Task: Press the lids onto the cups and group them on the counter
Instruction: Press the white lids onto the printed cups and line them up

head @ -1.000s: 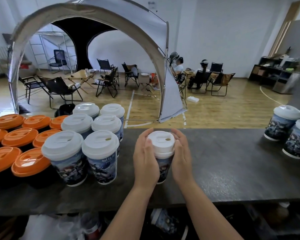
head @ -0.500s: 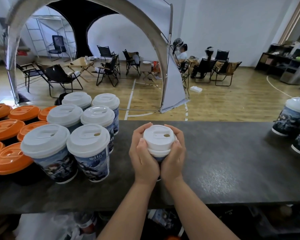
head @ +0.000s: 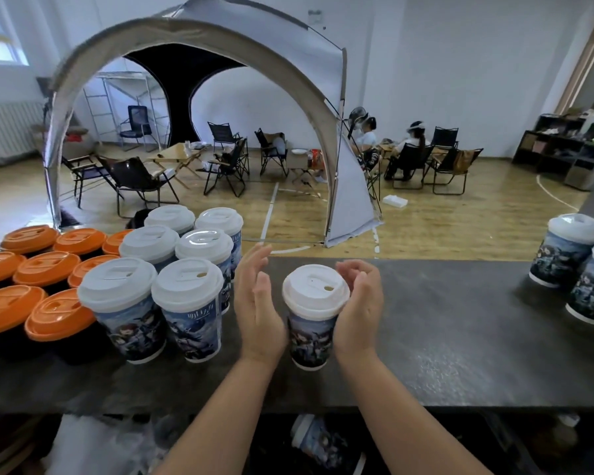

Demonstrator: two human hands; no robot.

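1. Dark counter (head: 460, 337) is seen across the foreground; beyond it a wooden floor, a grey tent (head: 199, 39) and folding chairs are visible.
2. Cup (head: 311, 334) is stood upright on the counter between the two hands, just right of the white group (head: 172, 269). Its lid (head: 316, 286) is seated on the rim and looks level; full seating cannot be confirmed from above.
3. Left hand (head: 258, 303): fingers are held straight and together, palm turned toward the cup, apart from the lid; contact lower on the cup wall cannot be told.
4. Right hand (head: 359, 303): fingers are loosely curled beside the lid, a gap is visible at the lid; the heel of the palm appears to be against the cup wall.
5. Step judged: pressing appears finished, and the release is in hand. Next move is judged to call for a grip on the cup body and a slide leftward into the white group, without knocking its neighbours.
6. Containers: six white-lidded cups are grouped at left; orange-lidded cups (head: 42, 269) are packed further left; two more cups (head: 576, 262) are stood at the far right, well apart. Contents cannot be seen in any cup, since all are lidded.
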